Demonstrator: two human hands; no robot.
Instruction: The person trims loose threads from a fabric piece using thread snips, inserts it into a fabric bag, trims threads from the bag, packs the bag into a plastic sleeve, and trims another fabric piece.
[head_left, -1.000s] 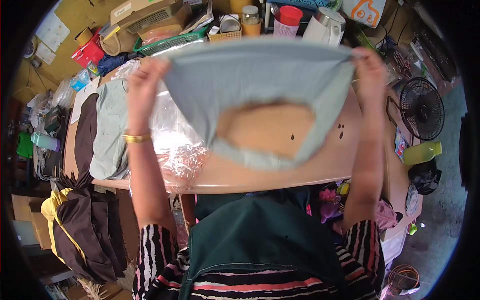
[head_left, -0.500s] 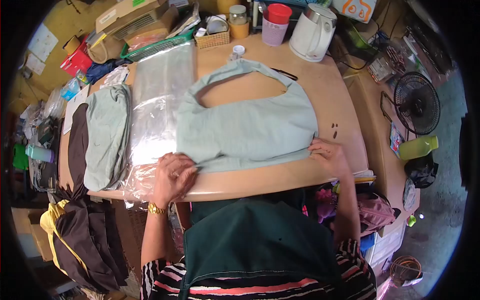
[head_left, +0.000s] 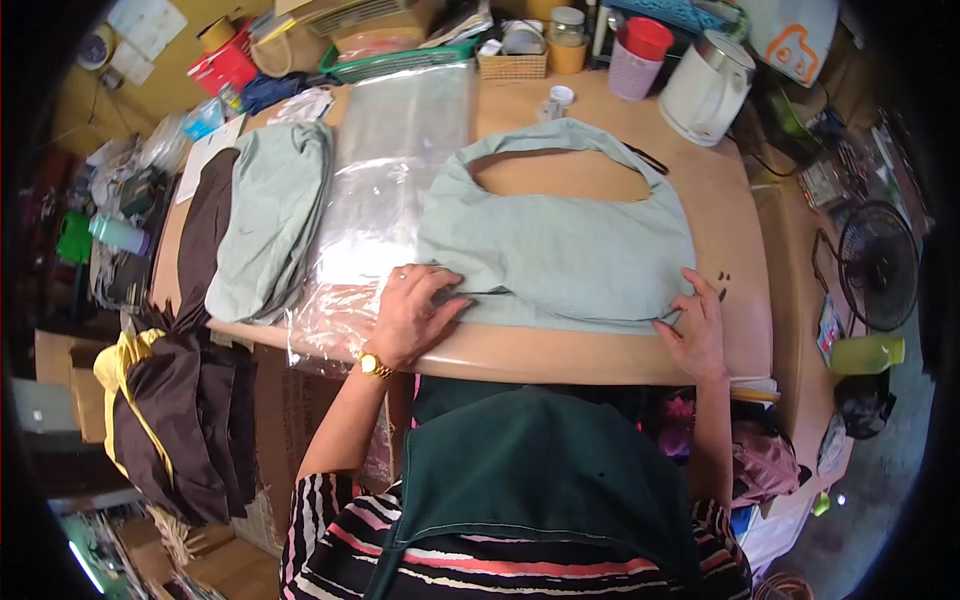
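A pale sage-green fabric shoulder bag [head_left: 570, 240] lies flat on the table, its curved strap looped toward the back. My left hand [head_left: 412, 312], wearing a gold watch [head_left: 373, 365], rests at the bag's lower left corner. Its bent fingertips touch the cloth beside a small dark fold, with the thumb apart from them. At the lower right corner is my right hand [head_left: 698, 330], fingers spread along the side edge and thumb near the bottom edge. Left of the bag lies a stack of clear plastic bags [head_left: 375, 200]. Another folded green fabric piece [head_left: 270, 220] lies beyond it.
Dark brown cloth [head_left: 205, 230] lies at the table's left, and more hangs below. A white kettle [head_left: 707, 88], red cup [head_left: 648, 38], glass jar [head_left: 567, 28] and green basket [head_left: 400, 62] line the back. A black fan [head_left: 877, 265] stands right.
My view has shifted, so the table sits further right. Both hands' fingers have loosened from the bag's bottom edge and spread. The left fingers have moved up onto the cloth.
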